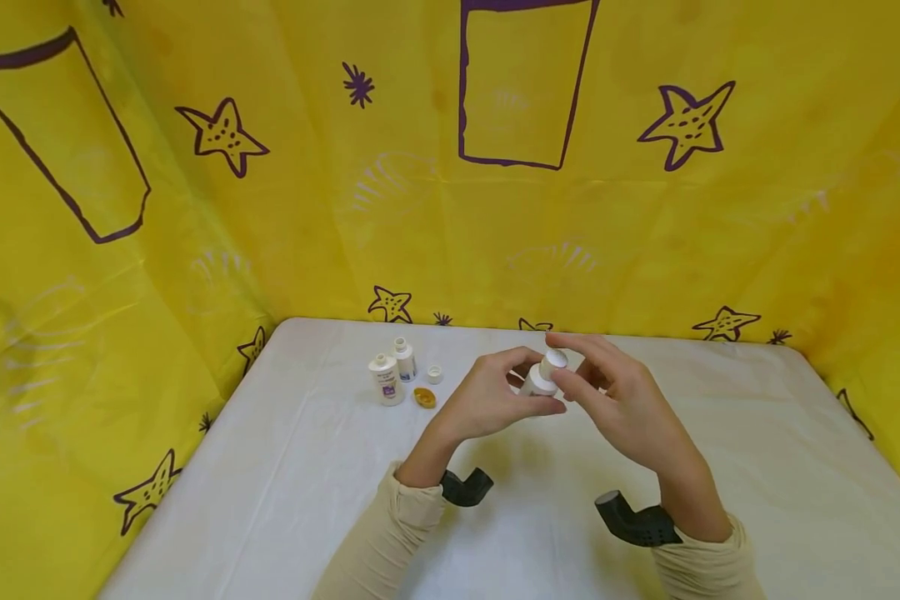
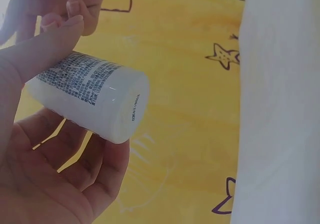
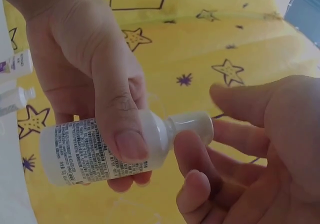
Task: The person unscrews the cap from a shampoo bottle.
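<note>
My left hand (image 1: 491,396) grips a small white plastic bottle (image 3: 75,156), its thumb across the printed label. The bottle is tilted, off the table, with its base facing the left wrist camera. A smooth white cap (image 3: 199,125) sits on its neck. Around that cap are the bent fingers of my right hand (image 1: 633,404); one fingertip touches its side, while another digit, blurred, stands a little off it in the right wrist view. On the table to the left stand two uncapped white bottles (image 1: 387,382). Beside them lies a loose white cap (image 1: 435,374).
A small orange-brown object (image 1: 424,397) lies near the uncapped bottles. The white-covered table (image 1: 270,500) is bordered by yellow sheeting (image 1: 420,217) with purple stars at the back and both sides. Each wrist carries a black mount (image 1: 633,523).
</note>
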The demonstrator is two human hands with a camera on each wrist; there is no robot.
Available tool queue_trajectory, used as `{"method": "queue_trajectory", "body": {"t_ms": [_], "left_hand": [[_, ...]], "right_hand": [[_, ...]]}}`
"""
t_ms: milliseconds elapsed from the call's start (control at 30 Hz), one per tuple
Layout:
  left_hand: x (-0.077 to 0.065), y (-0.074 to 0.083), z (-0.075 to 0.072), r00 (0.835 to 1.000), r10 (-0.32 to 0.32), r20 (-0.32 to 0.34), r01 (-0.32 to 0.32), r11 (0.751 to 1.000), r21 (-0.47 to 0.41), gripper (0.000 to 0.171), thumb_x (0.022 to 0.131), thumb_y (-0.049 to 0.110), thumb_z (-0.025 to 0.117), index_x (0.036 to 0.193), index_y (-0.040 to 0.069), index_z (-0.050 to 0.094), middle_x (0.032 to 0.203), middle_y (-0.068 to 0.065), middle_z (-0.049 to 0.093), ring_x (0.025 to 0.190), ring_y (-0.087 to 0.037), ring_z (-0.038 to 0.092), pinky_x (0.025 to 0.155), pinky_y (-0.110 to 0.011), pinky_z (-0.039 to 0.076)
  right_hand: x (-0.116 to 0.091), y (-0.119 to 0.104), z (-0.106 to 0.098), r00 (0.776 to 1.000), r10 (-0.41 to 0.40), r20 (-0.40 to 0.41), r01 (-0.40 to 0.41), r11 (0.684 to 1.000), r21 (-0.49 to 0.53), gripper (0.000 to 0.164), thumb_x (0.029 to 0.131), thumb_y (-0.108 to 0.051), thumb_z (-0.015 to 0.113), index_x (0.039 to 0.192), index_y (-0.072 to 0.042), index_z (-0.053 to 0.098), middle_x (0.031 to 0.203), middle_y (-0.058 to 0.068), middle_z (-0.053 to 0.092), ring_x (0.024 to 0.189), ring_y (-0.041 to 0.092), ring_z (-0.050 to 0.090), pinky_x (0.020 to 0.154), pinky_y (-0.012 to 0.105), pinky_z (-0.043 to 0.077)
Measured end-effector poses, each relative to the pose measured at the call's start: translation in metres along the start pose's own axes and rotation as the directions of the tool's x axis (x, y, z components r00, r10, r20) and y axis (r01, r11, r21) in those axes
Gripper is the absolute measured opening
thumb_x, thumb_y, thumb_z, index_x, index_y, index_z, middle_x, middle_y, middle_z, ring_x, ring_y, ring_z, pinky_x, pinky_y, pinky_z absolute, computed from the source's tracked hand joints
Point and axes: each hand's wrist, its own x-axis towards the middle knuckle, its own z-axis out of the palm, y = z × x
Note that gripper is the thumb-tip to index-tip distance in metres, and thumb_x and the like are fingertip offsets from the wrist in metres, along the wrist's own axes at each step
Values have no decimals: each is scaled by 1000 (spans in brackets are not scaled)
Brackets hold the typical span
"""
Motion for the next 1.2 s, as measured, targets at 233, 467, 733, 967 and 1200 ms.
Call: {"method": "queue_trajectory", "body": {"t_ms": [233, 467, 733, 967, 1200], "left_hand": [[0, 0, 1, 999, 44, -1, -44, 998, 38, 40, 79, 33, 89, 114, 28, 71, 103, 12, 71, 88, -14, 64, 74, -24, 55], [2, -1, 1, 997, 73, -5, -73, 994, 78, 39, 78, 33, 90, 111, 25, 72, 101, 11, 70, 88, -16, 63, 73, -22, 55], [2, -5, -1, 1000, 24, -5, -24, 998, 58, 41, 81, 30, 88, 118, 25, 71, 110, 9, 71, 91, -12, 67, 76, -24, 57], [6, -6, -6, 997, -3, -83, 5, 999, 32, 46, 83, 31, 86, 124, 23, 69, 118, 5, 69, 100, -17, 67, 84, -29, 57], [17, -14, -12, 978, -58, -200, 61, 998, 10, 46, 84, 35, 85, 124, 19, 68, 116, 1, 65, 101, -18, 65, 83, -31, 57]], "right_hand": [[2, 2, 4, 993, 117, 10, -116, 991, -60, 43, 93, -23, 76, 134, -15, 65, 110, 2, 63, 68, 8, 57, 59, 23, 50], [4, 6, 6, 994, 106, 26, -102, 986, -131, 24, 93, -19, 76, 116, -13, 71, 97, 2, 61, 69, 11, 55, 60, 23, 49], [2, 7, 7, 997, 46, -67, -53, 993, -102, 28, 91, -11, 77, 118, -10, 71, 98, 3, 64, 76, 10, 59, 68, 20, 54], [4, 7, 5, 984, 58, -167, -70, 995, -69, 26, 90, -10, 77, 116, -8, 71, 100, 4, 70, 84, 6, 56, 73, 12, 49], [10, 10, 5, 971, 117, -209, -131, 990, -54, 26, 91, -16, 78, 115, -8, 70, 104, 7, 73, 85, 1, 60, 75, 9, 48]]}}
